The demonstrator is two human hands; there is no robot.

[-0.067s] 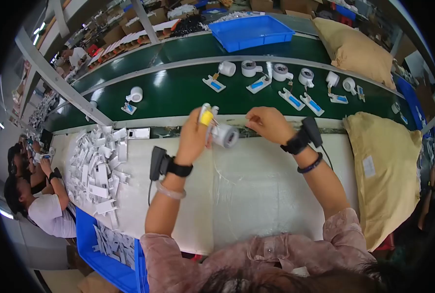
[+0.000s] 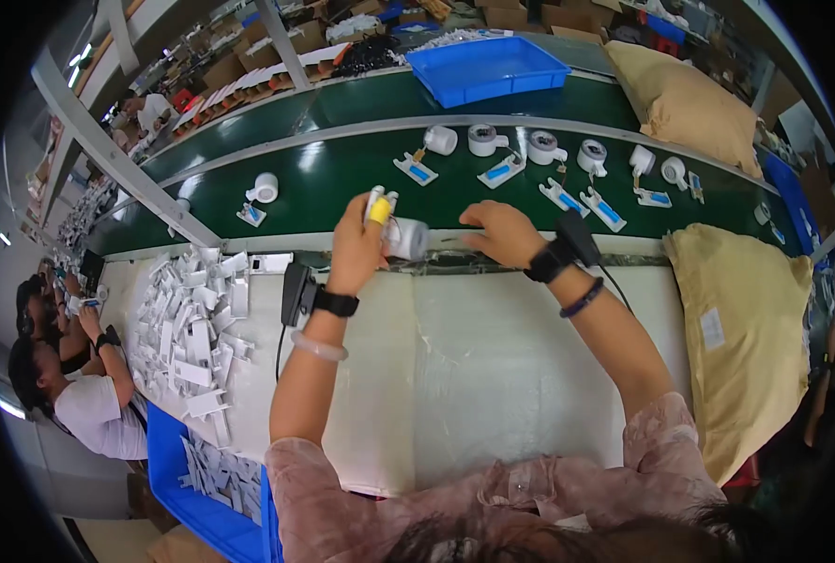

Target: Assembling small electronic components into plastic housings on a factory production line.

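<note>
**Small white drum held up at the belt's near edge**

The person's left hand (image 2: pixel 356 246) is closed around a small white plastic cylinder (image 2: pixel 406 238), lifting it just above the near edge of the green conveyor belt (image 2: pixel 342 178). A yellow finger cot (image 2: pixel 379 212) covers one fingertip of that hand. The right hand (image 2: pixel 500 233) sits just right of the cylinder, fingers curled toward its end; whether it pinches anything, perhaps a thin wire, I cannot tell.

The piece looks light and rigid, a moulded shell with a smooth, somewhat slippery skin, so a grip round its barrel with the fingertips seems the sound hold; the cot probably adds friction. Any fine lead coming off it would be the fragile part and best not tugged.

Further along the belt lie similar white cylinders (image 2: pixel 484 139) and flat white-and-blue pieces (image 2: pixel 416 171). A blue tray (image 2: pixel 493 68) sits on the far side. On the white worktable (image 2: pixel 493 375), a heap of small white parts (image 2: pixel 192 328) lies to the left, and tan sacks (image 2: pixel 746 328) lie to the right. Another worker (image 2: pixel 70 394) sits at far left.
</note>
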